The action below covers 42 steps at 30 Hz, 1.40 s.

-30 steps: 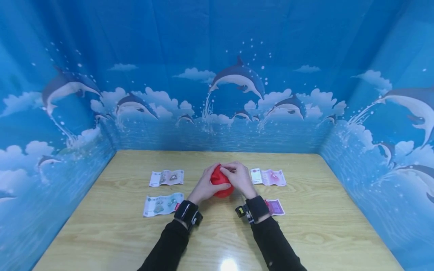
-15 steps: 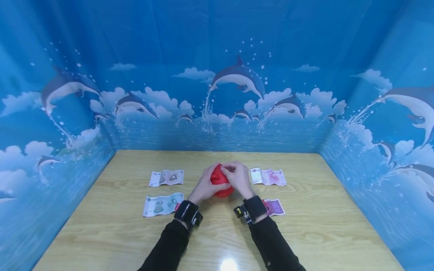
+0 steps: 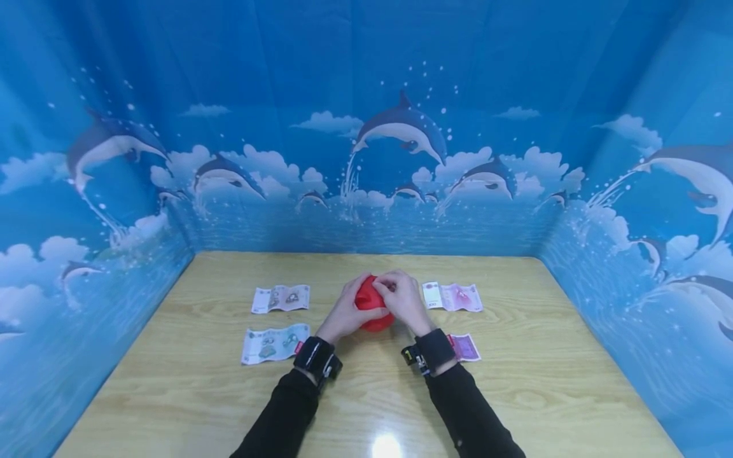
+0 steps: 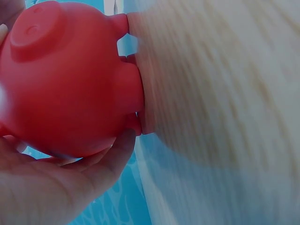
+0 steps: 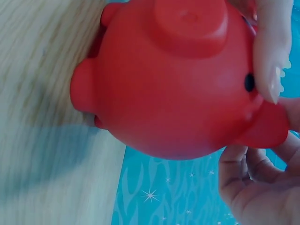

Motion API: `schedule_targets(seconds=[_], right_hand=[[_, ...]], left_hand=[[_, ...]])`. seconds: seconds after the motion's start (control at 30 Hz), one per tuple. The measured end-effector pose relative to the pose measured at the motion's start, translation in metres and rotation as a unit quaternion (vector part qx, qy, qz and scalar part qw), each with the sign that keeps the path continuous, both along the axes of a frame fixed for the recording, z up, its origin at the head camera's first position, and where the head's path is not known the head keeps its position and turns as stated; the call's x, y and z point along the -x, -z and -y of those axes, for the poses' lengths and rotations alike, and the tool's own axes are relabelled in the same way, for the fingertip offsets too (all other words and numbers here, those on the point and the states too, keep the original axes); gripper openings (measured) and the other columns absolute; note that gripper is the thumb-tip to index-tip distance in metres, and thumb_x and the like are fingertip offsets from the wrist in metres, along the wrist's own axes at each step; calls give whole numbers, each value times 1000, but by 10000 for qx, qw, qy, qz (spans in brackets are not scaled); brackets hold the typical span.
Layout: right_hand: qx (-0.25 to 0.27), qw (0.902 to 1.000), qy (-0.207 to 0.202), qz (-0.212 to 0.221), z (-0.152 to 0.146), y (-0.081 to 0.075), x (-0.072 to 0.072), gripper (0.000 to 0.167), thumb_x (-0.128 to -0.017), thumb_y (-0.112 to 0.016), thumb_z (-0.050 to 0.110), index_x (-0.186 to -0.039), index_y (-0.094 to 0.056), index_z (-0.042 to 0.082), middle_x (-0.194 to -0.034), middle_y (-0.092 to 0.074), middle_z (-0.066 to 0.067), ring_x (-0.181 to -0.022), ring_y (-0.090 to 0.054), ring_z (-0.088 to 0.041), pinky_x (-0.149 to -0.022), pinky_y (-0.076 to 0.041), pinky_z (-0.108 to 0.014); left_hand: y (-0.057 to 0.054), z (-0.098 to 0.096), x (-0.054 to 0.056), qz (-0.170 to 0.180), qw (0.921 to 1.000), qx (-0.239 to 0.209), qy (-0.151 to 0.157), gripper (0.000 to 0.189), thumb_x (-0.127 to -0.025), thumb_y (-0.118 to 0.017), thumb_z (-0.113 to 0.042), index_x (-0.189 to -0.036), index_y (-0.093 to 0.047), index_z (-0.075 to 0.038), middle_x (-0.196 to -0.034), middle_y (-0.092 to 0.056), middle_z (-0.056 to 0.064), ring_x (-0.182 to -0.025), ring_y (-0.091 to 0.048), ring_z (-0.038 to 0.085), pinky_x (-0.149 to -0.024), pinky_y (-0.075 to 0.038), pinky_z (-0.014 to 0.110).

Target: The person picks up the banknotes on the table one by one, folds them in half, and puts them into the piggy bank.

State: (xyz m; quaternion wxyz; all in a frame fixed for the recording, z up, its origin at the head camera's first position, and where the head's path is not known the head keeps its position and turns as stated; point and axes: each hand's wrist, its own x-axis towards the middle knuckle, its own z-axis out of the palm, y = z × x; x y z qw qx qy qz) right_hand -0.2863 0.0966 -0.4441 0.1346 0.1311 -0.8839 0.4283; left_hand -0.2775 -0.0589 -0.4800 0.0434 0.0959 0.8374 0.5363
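Observation:
A red piggy bank [image 3: 375, 323] stands on the wooden table, its snout [image 5: 190, 18] turned towards me. My left hand [image 3: 347, 313] grips it from the left; the thumb lies across its front and other fingers curve round its side. In the left wrist view, one fingertip touches it low, near a foot [image 4: 131, 89]. My right hand [image 3: 403, 300] is at the top right, its thumb and finger pinching close by an ear [image 5: 265, 129]. Exactly what lies between those fingertips is hidden.
Two banknotes lie on the left, a brownish one [image 3: 280, 298] behind a greenish one [image 3: 275, 343]. To the right are a pink banknote [image 3: 455, 297] and a purple one [image 3: 466, 348], partly covered by my right wrist. Blue dolphin curtains [image 3: 366, 210] enclose the table [image 3: 544, 356] on three sides.
Both hands keep their places on the piggy bank. My right wrist shifts slightly left, then back to the right. The head view tilts a little.

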Motion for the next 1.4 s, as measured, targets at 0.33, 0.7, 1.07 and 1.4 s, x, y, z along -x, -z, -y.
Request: schedule_targets(seconds=[0.33,0.7,1.07,1.4], right_hand=[[290,9975,-550,337,-23,-3,-4,19,-97,-62,14,-110,-75,10,-108,-74,-7,-105,-68,-22,-91,-56,-39],[-91,9941,-1012,376,-59,0,-11,22,-98,-61,20,-114,-72,10,-112,-73,-6,-105,-68,-22,-92,-55,-42],[-290,9961,-784,270,-85,5,-12,20,-96,-63,17,-111,-73,8,-110,-73,-8,-104,-68,-24,-90,-56,-40],[-549,9974,-464,33,-122,14,-14,18,-92,-68,11,-107,-74,3,-107,-73,-15,-96,-69,-30,-86,-57,-43]], left_hand=[[-1,0,1,90,9999,19,-61,98,-74,-83,-46,-154,-28,-30,-150,-37,4,-130,-43,30,-90,-55,46],[-5,1,-4,123,9997,89,-193,99,-74,-82,-48,-154,-28,-27,-148,-39,5,-128,-45,30,-89,-55,47],[-14,7,-11,-586,9956,471,-555,84,-74,-78,-58,-144,-48,-24,-139,-49,3,-124,-48,27,-92,-53,52],[-25,5,-18,-2052,9712,744,-955,49,-82,-74,-52,-113,-71,-14,-110,-65,1,-102,-58,19,-84,-54,40]])
